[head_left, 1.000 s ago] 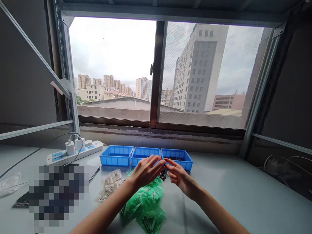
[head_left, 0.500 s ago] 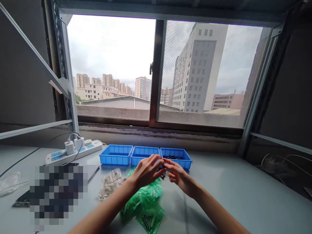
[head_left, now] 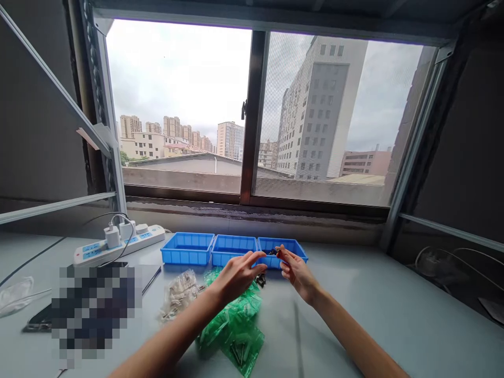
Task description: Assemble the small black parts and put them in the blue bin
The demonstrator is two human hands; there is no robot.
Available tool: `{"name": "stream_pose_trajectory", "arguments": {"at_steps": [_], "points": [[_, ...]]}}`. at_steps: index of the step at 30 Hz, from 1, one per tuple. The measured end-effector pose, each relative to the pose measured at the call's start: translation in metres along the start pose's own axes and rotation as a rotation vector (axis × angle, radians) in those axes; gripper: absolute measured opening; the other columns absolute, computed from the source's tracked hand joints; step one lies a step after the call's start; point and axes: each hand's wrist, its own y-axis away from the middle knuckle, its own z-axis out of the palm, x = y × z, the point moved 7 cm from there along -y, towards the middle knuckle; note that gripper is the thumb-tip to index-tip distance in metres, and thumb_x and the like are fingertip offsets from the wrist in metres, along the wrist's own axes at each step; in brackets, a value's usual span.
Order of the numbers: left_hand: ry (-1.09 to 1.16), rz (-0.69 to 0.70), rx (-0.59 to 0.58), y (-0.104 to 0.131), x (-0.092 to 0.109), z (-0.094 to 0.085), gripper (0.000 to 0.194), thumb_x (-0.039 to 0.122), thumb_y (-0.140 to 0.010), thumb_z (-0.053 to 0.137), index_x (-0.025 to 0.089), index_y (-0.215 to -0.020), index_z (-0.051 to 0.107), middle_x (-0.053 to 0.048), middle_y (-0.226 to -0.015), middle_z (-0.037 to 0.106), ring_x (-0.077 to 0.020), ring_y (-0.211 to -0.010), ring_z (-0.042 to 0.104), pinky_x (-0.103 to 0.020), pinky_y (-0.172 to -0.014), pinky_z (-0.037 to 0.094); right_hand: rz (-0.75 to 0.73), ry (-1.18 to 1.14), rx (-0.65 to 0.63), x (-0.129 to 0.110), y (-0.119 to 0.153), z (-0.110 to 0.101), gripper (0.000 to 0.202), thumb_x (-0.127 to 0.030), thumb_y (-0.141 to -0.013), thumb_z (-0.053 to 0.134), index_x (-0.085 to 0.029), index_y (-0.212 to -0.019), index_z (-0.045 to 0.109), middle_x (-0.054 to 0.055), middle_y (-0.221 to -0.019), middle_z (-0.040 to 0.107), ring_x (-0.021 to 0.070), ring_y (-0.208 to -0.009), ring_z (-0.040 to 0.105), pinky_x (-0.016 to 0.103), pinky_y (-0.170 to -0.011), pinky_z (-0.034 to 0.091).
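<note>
My right hand (head_left: 298, 275) pinches a small dark part (head_left: 278, 251) between thumb and fingertips, in front of the right blue bin (head_left: 287, 243). The part's exact kind is too small to make out. My left hand (head_left: 240, 270) hovers above the green plastic bags (head_left: 232, 320), its fingers stretched and thumb apart, with nothing visible in it. Beneath its thumb lie several small dark pieces (head_left: 260, 280) on the table. Screw-like metal pieces show through the nearest green bag. Some dark pieces are in the right bin, partly hidden by my right hand.
A middle blue bin (head_left: 234, 243) and a left blue bin (head_left: 187, 255) stand in the same row. Clear bags of small metal parts (head_left: 179, 294) lie left of the green ones. Farther left are a power strip (head_left: 153, 237) with plugs and a blurred-out dark object.
My hands have drawn apart. The right one moved right and slightly up with the small dark part, while the left stayed near its place, its thumb now apart from the fingers.
</note>
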Motion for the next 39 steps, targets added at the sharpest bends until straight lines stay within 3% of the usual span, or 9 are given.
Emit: {"name": "stream_pose_trajectory", "arguments": {"at_steps": [6, 11, 15, 26, 31, 35, 39], "points": [[0.017, -0.054, -0.055, 0.0, -0.005, 0.002, 0.018, 0.023, -0.085, 0.053, 0.017, -0.069, 0.059, -0.004, -0.101, 0.06, -0.0131, -0.077, 0.061, -0.022, -0.054, 0.048, 0.022, 0.048, -0.011, 0.005, 0.005, 0.005, 0.042, -0.051, -0.044, 0.081, -0.017, -0.063, 0.065, -0.003, -0.06, 0.051, 0.0025, -0.042, 0.027, 0.021, -0.04, 0.017], [0.003, -0.084, -0.04, -0.001, -0.007, -0.001, 0.021, 0.028, -0.088, 0.048, 0.017, -0.074, 0.06, -0.004, -0.098, 0.059, -0.0136, -0.077, 0.061, -0.022, -0.053, 0.047, 0.056, 0.129, -0.057, 0.014, 0.008, 0.012, 0.05, -0.049, -0.036, 0.084, -0.017, -0.072, 0.07, -0.001, -0.066, 0.058, 0.0019, -0.045, 0.029, 0.02, -0.043, 0.016], [-0.008, -0.111, -0.022, -0.001, -0.005, -0.003, 0.027, 0.041, -0.086, 0.05, 0.017, -0.077, 0.058, -0.006, -0.098, 0.059, -0.0157, -0.079, 0.06, -0.024, -0.055, 0.048, 0.067, 0.168, -0.098, 0.019, 0.01, 0.014, 0.046, -0.04, -0.041, 0.085, -0.018, -0.078, 0.071, 0.0, -0.068, 0.06, 0.0033, -0.047, 0.033, 0.02, -0.044, 0.017], [0.007, -0.149, 0.016, -0.002, -0.006, -0.003, 0.011, 0.028, -0.091, 0.041, 0.018, -0.093, 0.046, -0.002, -0.086, 0.058, -0.014, -0.073, 0.056, -0.023, -0.056, 0.046, 0.121, 0.063, -0.119, 0.021, 0.015, 0.02, 0.045, -0.034, -0.044, 0.085, -0.02, -0.083, 0.069, -0.004, -0.058, 0.051, 0.0041, -0.046, 0.03, 0.021, -0.043, 0.014], [-0.014, -0.181, 0.043, -0.001, -0.008, -0.003, 0.019, 0.031, -0.093, 0.034, 0.019, -0.09, 0.048, -0.003, -0.087, 0.058, -0.0148, -0.073, 0.056, -0.024, -0.054, 0.047, 0.137, 0.052, -0.142, 0.022, 0.016, 0.022, 0.047, -0.03, -0.041, 0.086, -0.02, -0.084, 0.069, -0.005, -0.054, 0.049, 0.0038, -0.045, 0.028, 0.02, -0.043, 0.014], [-0.014, -0.176, 0.057, -0.001, -0.006, -0.006, 0.022, 0.03, -0.093, 0.031, 0.019, -0.085, 0.049, -0.004, -0.087, 0.058, -0.0147, -0.073, 0.056, -0.024, -0.054, 0.047, 0.181, 0.027, -0.154, 0.023, 0.021, 0.026, 0.05, -0.031, -0.038, 0.087, -0.022, -0.083, 0.069, -0.002, -0.065, 0.057, 0.0031, -0.046, 0.031, 0.019, -0.042, 0.017], [0.024, -0.179, 0.057, -0.002, -0.005, -0.006, 0.018, 0.029, -0.093, 0.034, 0.018, -0.091, 0.049, -0.004, -0.088, 0.058, -0.0141, -0.074, 0.057, -0.023, -0.056, 0.047, 0.212, -0.007, -0.174, 0.023, 0.024, 0.026, 0.04, -0.03, -0.047, 0.084, -0.023, -0.083, 0.068, -0.001, -0.076, 0.061, 0.0047, -0.05, 0.038, 0.019, -0.043, 0.023]]}}
